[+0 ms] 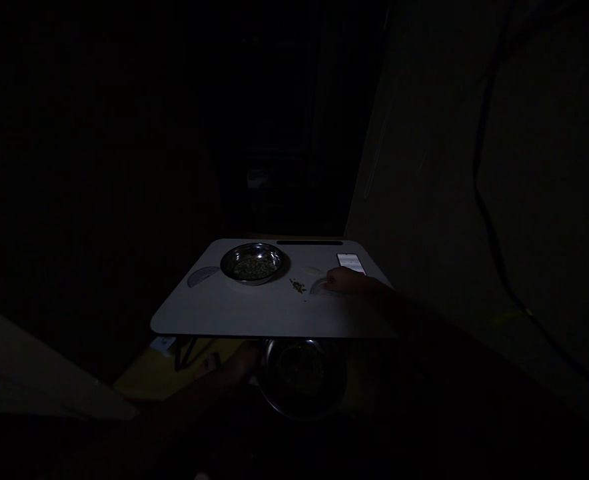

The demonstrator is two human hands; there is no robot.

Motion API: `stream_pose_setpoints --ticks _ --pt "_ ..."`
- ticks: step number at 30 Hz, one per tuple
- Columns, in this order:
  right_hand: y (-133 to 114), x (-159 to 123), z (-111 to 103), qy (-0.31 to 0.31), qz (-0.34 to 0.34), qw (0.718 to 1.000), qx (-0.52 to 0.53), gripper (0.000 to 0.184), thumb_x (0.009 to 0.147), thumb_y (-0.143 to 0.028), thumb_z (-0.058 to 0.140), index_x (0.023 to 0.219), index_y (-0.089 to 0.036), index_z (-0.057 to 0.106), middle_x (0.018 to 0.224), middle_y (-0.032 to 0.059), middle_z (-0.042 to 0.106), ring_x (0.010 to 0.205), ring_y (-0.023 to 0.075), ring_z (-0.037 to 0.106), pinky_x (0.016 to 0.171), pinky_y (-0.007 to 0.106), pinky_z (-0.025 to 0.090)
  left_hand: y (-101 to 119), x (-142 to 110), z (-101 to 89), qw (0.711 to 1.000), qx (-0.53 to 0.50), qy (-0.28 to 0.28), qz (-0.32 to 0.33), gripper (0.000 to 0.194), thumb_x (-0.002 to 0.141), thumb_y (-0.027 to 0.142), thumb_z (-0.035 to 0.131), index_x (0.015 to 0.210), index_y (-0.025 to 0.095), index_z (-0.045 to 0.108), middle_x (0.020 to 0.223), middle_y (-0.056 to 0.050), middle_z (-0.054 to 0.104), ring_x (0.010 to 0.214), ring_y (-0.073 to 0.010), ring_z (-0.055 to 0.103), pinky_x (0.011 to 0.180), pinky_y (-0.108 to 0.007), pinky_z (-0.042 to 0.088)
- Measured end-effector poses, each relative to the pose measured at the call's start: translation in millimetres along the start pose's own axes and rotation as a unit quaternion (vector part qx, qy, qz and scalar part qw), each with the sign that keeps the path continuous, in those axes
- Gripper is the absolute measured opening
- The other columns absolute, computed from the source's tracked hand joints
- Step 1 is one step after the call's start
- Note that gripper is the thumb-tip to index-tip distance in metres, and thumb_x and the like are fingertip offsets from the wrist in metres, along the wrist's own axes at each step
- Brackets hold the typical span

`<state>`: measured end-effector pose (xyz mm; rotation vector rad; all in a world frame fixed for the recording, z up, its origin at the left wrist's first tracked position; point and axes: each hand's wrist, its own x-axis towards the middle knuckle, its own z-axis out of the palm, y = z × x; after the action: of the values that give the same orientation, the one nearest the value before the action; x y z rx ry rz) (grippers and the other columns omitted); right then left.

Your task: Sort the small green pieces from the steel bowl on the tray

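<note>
My right hand is closed over the table, its fingers at the right end of a clear half-round piece that looks like a protractor. Just left of that piece lies a small pile of green bits. A steel bowl on the table holds many similar greenish pieces. Below the table's front edge, my left hand is at the left rim of a second steel bowl; its fingers are mostly lost in the dark. What this lower bowl holds is dim, with a few greenish bits showing.
The white table bears a lit phone at the right, behind my hand. Another half-round piece lies left of the upper bowl. A wall with a dark hanging cable stands at the right. Most surroundings are very dark.
</note>
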<state>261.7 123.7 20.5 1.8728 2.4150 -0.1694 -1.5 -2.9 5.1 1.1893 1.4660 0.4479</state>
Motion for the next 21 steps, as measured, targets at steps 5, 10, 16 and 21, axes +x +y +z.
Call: stream_pose_setpoints --ticks 5,10,16,21 --pt "-9 3 -3 -0.006 -0.004 1.0 -0.011 0.041 0.073 -0.045 0.04 0.092 -0.012 0.057 0.091 0.0104 0.058 0.079 0.0166 0.054 0.057 0.02 0.035 -3 3 -0.8 1.0 0.017 0.009 0.001 0.015 0.061 0.01 0.036 0.049 0.013 0.045 0.04 0.003 0.043 0.037 -0.0081 0.041 0.042 -0.02 0.032" --pt "-15 4 -6 -0.004 0.0 1.0 -0.01 0.043 0.074 -0.046 0.039 0.094 -0.011 0.055 0.094 0.0119 0.056 0.082 0.0174 0.053 0.061 0.02 0.036 -5 2 -1.9 1.0 0.008 0.002 0.014 0.016 0.062 0.013 0.037 0.049 0.013 0.046 0.04 0.003 0.044 0.037 -0.0077 0.04 0.042 -0.02 0.031" --pt "-16 9 -4 0.01 -0.007 1.0 -0.008 0.044 0.074 -0.047 0.038 0.093 -0.01 0.055 0.093 0.0125 0.057 0.08 0.0179 0.054 0.059 0.02 0.036 -11 9 -3.1 1.0 0.006 0.008 0.007 0.013 0.06 0.012 0.039 0.05 0.012 0.047 0.04 0.002 0.045 0.037 -0.0085 0.041 0.041 -0.02 0.03" --pt "-14 14 0 0.015 -0.006 1.0 -0.006 0.045 0.073 -0.049 0.039 0.09 -0.011 0.056 0.092 0.0121 0.057 0.08 0.0184 0.054 0.058 0.021 0.036 -19 18 -4.3 0.999 0.025 0.04 0.01 0.012 0.056 0.008 0.039 0.05 0.013 0.049 0.037 0.002 0.044 0.038 -0.009 0.041 0.041 -0.02 0.029"
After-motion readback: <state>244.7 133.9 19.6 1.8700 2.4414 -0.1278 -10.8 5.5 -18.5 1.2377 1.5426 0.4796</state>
